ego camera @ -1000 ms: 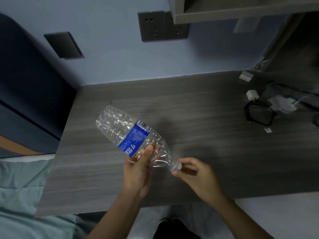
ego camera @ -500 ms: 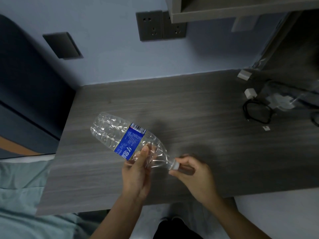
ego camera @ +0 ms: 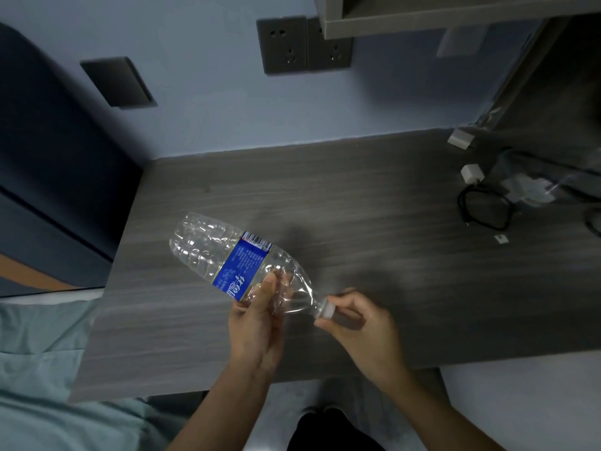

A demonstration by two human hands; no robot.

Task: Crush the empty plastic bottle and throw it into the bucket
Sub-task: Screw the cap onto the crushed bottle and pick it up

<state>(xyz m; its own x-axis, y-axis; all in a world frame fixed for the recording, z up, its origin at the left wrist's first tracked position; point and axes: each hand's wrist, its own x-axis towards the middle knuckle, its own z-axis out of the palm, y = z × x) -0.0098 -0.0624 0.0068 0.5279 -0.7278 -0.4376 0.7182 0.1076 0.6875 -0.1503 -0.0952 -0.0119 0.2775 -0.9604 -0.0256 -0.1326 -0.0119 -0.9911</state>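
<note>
An empty clear plastic bottle [ego camera: 224, 255] with a blue label lies slanted above the grey wooden desk [ego camera: 357, 203], its base toward the upper left and its neck toward the lower right. My left hand [ego camera: 257, 323] grips its shoulder just below the label, thumb on top. My right hand [ego camera: 361, 327] pinches the white cap [ego camera: 326, 310] at the neck between thumb and fingers. No bucket is in view.
A coiled black cable [ego camera: 484, 206], white chargers [ego camera: 470, 173] and a clear plastic bag [ego camera: 533, 187] lie at the desk's right end. Wall sockets [ego camera: 302, 43] and a shelf [ego camera: 439, 17] are above. A pale green bed [ego camera: 42, 369] lies on the left.
The bottle has sunk a little and tilted flatter, its base lower and further left. My right hand stays pinched on the cap, my left on the shoulder.
</note>
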